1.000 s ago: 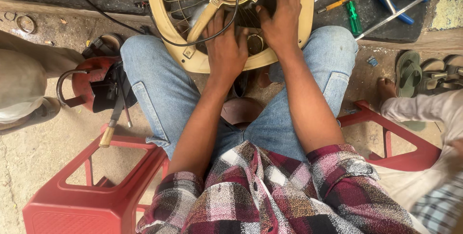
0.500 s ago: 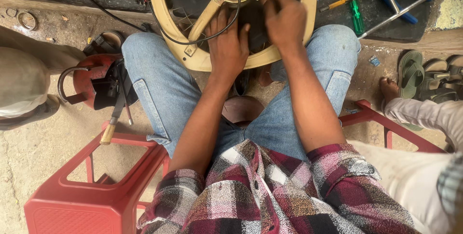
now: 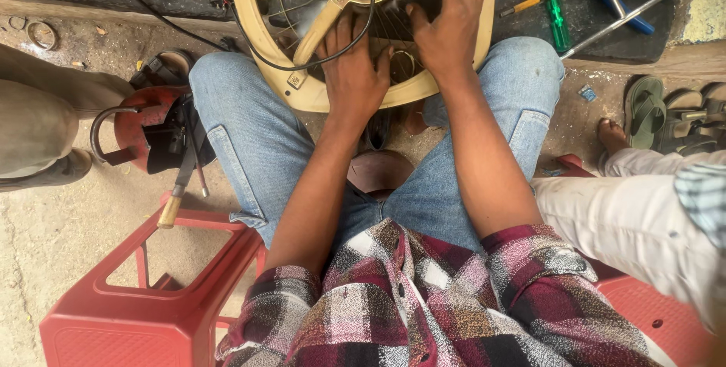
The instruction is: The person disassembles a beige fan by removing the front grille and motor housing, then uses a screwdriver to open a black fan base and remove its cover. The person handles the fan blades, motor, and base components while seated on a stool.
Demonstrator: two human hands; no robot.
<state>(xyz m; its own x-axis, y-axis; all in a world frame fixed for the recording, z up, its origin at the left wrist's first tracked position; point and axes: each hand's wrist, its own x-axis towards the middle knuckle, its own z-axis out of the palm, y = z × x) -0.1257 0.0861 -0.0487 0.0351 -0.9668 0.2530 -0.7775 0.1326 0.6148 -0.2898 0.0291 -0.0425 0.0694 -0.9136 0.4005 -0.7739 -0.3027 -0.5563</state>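
2 hands (image 3: 401, 53) press open on the cream fan guard (image 3: 302, 87); tools fill the red bucket (image 3: 147, 125).

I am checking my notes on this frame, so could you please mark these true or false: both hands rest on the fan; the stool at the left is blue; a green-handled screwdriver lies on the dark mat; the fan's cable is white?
1. Both the left hand and the right hand rest on the cream fan: true.
2. The stool is blue: false, it is red.
3. A green-handled screwdriver lies on the dark mat: true.
4. The fan's cable is white: false, it is black.
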